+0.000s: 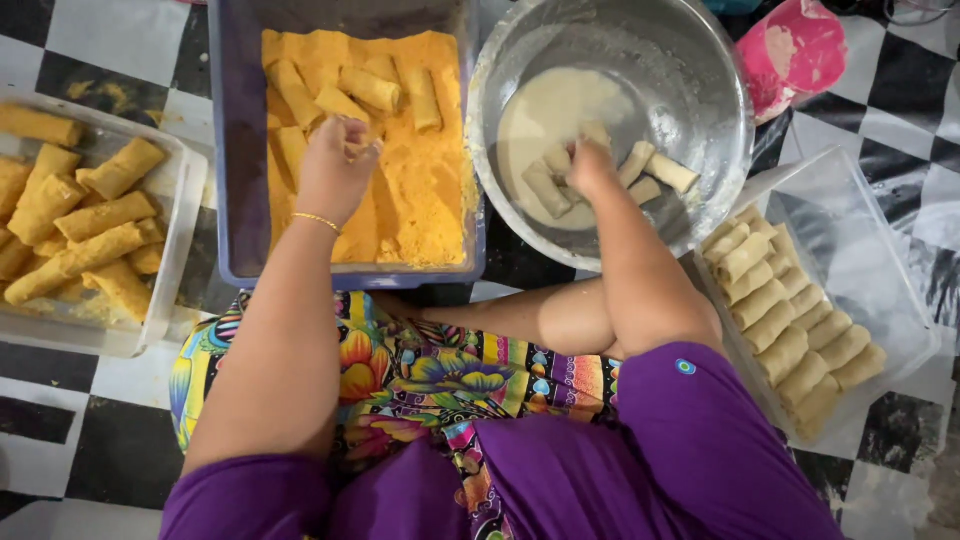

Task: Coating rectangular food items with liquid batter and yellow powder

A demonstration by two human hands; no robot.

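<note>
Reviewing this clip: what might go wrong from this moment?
1. The right hand works in wet batter in the metal bowl; a slick roll might slip or tear.
2. The left hand presses in the blue crumb tray; crumbs may spill onto the floor.

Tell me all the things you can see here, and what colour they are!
Blue tray: one, top middle, filled with orange crumbs and several coated rolls.
Metal bowl: one, silver, top right, with pale batter and a few plain rolls.
Left box: one, clear, holding many orange crumbed rolls.
Right box: one, clear, holding rows of pale uncoated rolls.
Pink cup: one, top right.
Floor: black and white squares.
Bracelet: one, gold, left wrist.
Left hand: in the crumbs, fingers closed.
Right hand: in the bowl.
</note>
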